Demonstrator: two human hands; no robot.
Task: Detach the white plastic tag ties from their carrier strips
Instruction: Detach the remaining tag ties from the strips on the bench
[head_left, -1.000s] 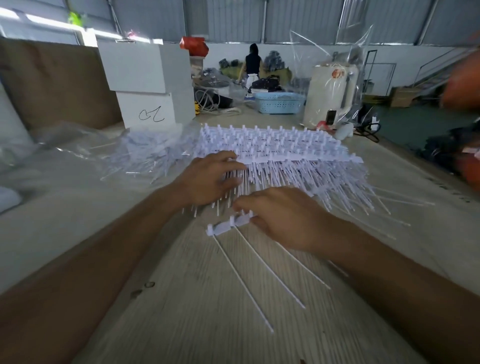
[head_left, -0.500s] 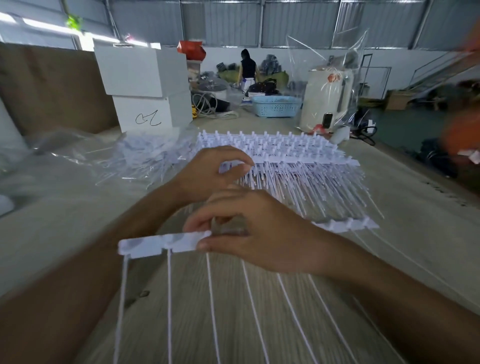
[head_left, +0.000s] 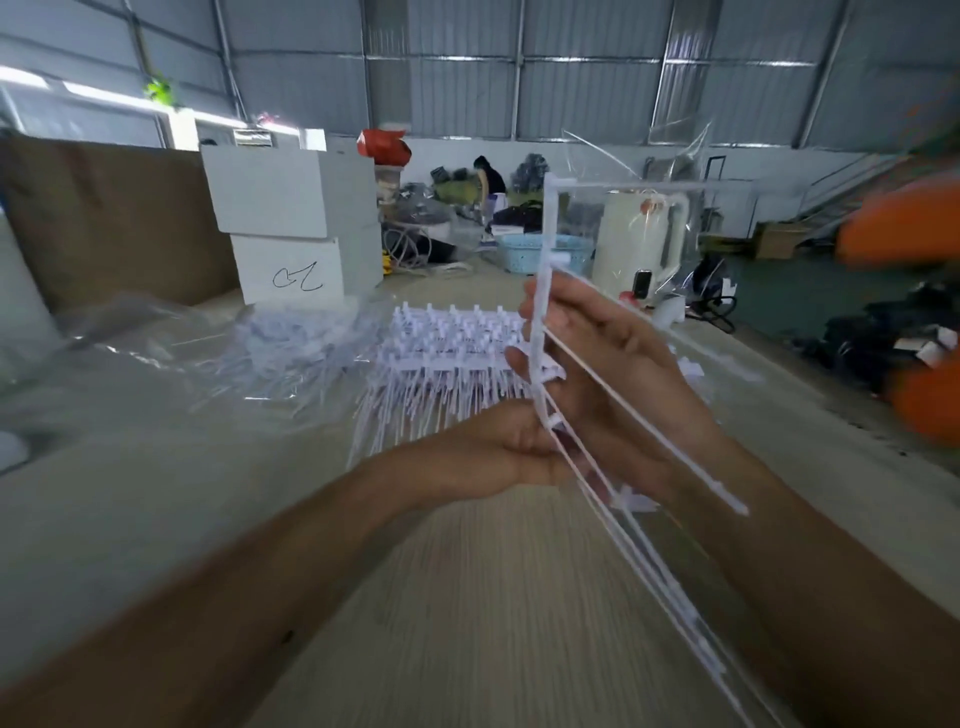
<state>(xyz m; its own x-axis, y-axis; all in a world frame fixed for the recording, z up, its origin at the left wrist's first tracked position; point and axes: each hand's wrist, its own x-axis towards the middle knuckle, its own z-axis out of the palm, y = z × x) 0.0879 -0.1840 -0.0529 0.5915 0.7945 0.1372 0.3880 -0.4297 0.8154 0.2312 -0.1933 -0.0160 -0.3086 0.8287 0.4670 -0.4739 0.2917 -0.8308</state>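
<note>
Standing almost upright between the two hands, a white carrier strip (head_left: 546, 291) rises above the table (head_left: 156, 519), its long axis near vertical and its top end level with the far background; the right hand (head_left: 613, 364) holds it, fingers loosely curled behind the strip and the thumb against its near side, while the left hand (head_left: 498, 452) closes its fingers round the strip's lower end, just under the right hand and touching it; the thin tag ties (head_left: 639, 415) still joined to the strip run from it down and to the right, across the right palm and wrist, toward the lower right corner; behind the hands a heap of more strips (head_left: 447, 343) lies flat on the table, ties pointing toward the viewer, with a crumpled clear plastic bag (head_left: 208, 343) to its left; two stacked white boxes (head_left: 291, 223) stand beyond, the lower one bearing a black handwritten scrawl that I cannot read with certainty.
</note>
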